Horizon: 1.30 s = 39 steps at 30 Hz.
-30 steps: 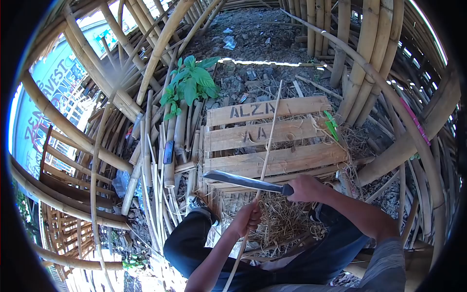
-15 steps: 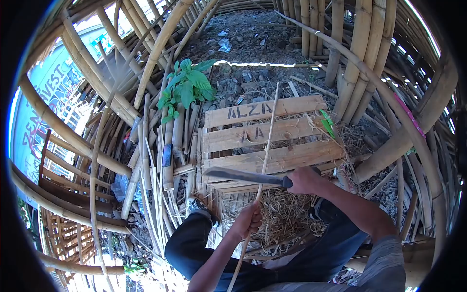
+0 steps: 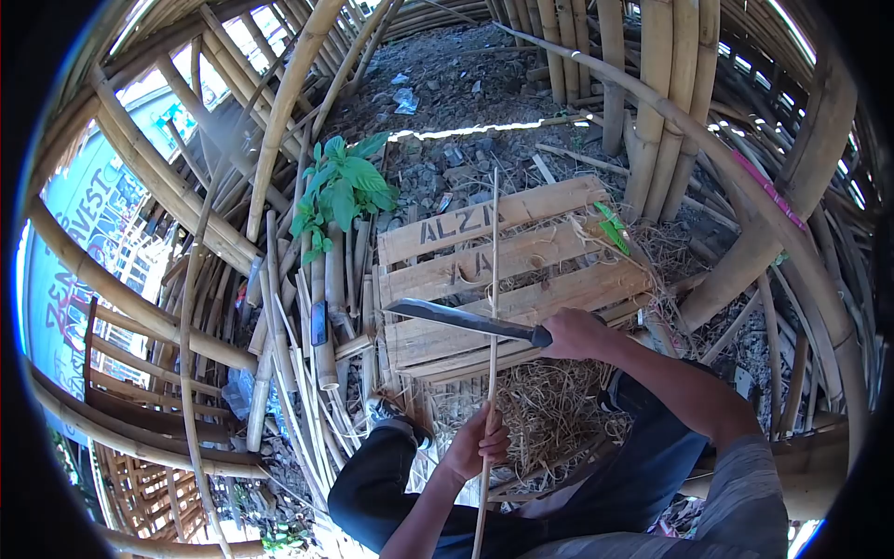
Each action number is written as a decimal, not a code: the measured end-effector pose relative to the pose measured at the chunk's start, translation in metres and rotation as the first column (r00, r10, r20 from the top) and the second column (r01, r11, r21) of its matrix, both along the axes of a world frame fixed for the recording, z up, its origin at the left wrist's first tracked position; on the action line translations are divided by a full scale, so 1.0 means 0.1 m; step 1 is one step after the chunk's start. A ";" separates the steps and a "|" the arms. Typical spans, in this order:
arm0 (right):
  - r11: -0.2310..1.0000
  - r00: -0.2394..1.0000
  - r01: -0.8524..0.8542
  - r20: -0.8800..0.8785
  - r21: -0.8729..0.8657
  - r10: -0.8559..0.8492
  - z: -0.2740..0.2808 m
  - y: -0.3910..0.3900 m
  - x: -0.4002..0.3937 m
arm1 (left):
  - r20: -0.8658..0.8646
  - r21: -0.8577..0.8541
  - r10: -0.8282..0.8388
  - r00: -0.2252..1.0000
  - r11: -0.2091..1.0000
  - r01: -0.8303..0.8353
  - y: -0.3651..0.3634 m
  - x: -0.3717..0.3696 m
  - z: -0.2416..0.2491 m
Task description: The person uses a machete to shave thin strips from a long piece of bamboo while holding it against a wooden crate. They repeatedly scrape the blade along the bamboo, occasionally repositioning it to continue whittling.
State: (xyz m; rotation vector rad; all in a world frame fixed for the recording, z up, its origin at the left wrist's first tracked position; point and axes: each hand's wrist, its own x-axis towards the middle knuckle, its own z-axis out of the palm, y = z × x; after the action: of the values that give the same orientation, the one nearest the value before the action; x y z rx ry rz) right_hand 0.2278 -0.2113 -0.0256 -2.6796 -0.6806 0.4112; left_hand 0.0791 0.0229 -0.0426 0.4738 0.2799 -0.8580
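My left hand (image 3: 477, 443) is wrapped round a long thin bamboo strip (image 3: 494, 279) that runs from my lap up over a slatted wooden pallet (image 3: 410, 347). In my right hand (image 3: 577, 334) is the handle of a machete (image 3: 447, 317). Its dark blade points left and crosses the strip above my left hand. Dark stencilled letters mark the upper slats. Pale shavings (image 3: 549, 419) lie heaped between my legs, in front of the pallet. A bright green object (image 3: 611, 230) rests at the pallet's right end.
A leafy plant (image 3: 343, 186) grows left of the pallet. Beside it a phone (image 3: 319, 323) lies on a bamboo pole. Several cut bamboo lengths (image 3: 289, 354) lie on my left. Upright poles (image 3: 680, 102) and a long bent pole (image 3: 643, 88) stand on the right.
The bamboo strip has swung nearer to upright, its top shifting left. Its crossing with the blade is now nearer the machete handle. The whole view has turned slightly.
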 end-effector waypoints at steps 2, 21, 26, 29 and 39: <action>1.000 1.000 -0.029 -0.005 0.011 0.029 -0.02 0.03 -0.02 | -0.083 -0.240 0.064 0.994 0.967 -0.082 -0.03 -0.01 -0.09; 0.997 0.995 -0.083 -0.060 -0.007 0.082 0.04 0.07 -0.09 | -0.160 -0.341 0.266 0.951 0.889 -0.306 -0.10 0.13 -0.11; 0.994 0.993 -0.095 -0.076 -0.046 0.092 0.11 0.10 -0.12 | -0.163 -0.355 0.102 0.981 0.922 -0.155 -0.03 0.14 -0.20; 0.994 0.978 -0.107 -0.183 -0.004 0.105 0.13 0.12 -0.14 | -0.110 -0.262 0.031 0.993 0.963 -0.059 0.00 0.16 -0.04; 0.985 0.979 -0.167 -0.114 0.031 0.170 0.08 0.16 -0.22 | -0.014 -0.088 0.103 0.995 0.991 -0.104 -0.05 0.16 -0.07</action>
State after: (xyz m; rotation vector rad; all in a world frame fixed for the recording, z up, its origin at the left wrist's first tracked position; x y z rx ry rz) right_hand 0.2062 -0.1956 -0.0181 -2.5630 -0.8748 0.5958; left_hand 0.0952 0.0177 -0.0500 0.3696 0.2721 -0.7682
